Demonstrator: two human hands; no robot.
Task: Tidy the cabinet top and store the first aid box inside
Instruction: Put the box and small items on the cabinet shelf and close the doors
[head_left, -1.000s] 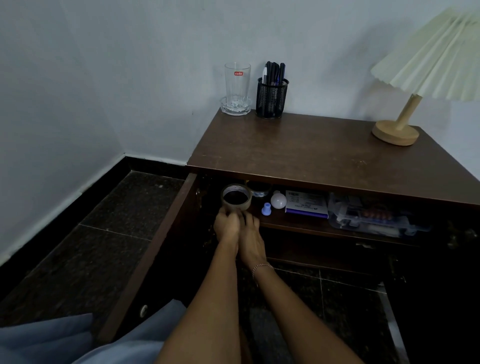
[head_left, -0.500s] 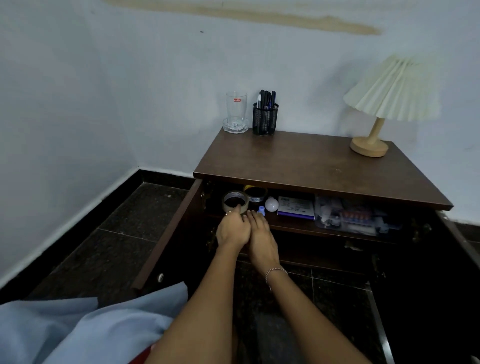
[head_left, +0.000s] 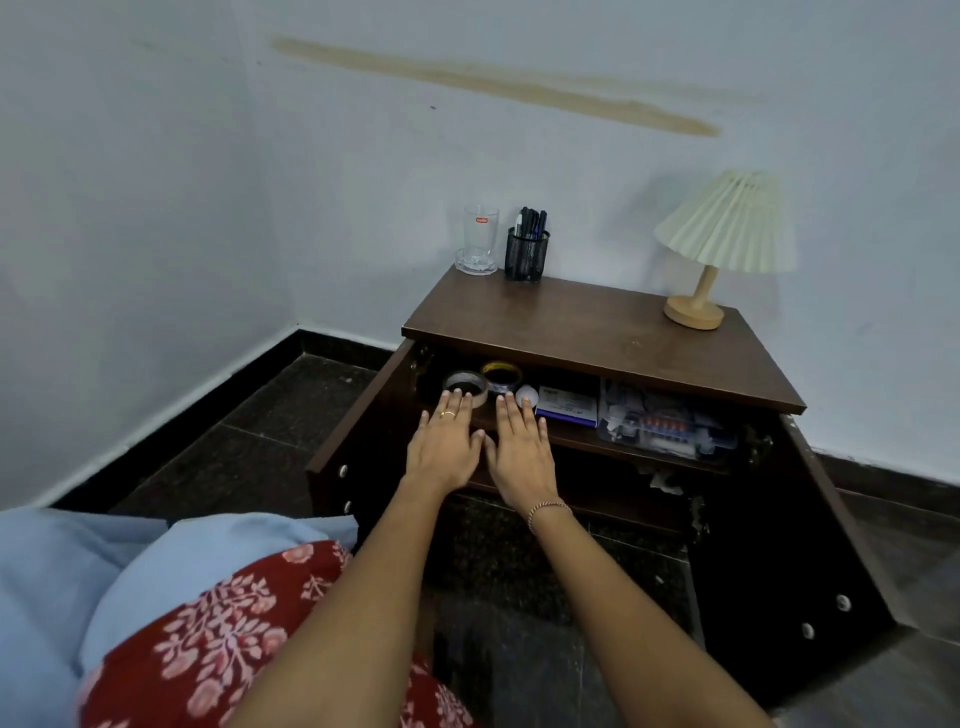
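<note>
The brown cabinet (head_left: 597, 332) stands with both doors swung open. On its inner shelf lie a clear first aid box (head_left: 665, 426) at the right, a white and purple carton (head_left: 566, 405), a small white bulb (head_left: 526, 393) and two tape rolls (head_left: 466, 385). My left hand (head_left: 445, 447) and my right hand (head_left: 519, 449) hover side by side in front of the shelf, fingers straight and spread, holding nothing. The left fingertips are right at the nearer tape roll.
On the cabinet top stand a drinking glass (head_left: 479, 240), a black mesh pen holder (head_left: 527, 252) and a pleated table lamp (head_left: 719, 244). The left door (head_left: 358, 415) and right door (head_left: 831, 530) jut out over the dark tiled floor. My knees in blue and red cloth are at lower left.
Both hands let go of the tape roll, drew back from the shelf and opened flat. The camera pulled back and up, showing more of the wall and my lap.
</note>
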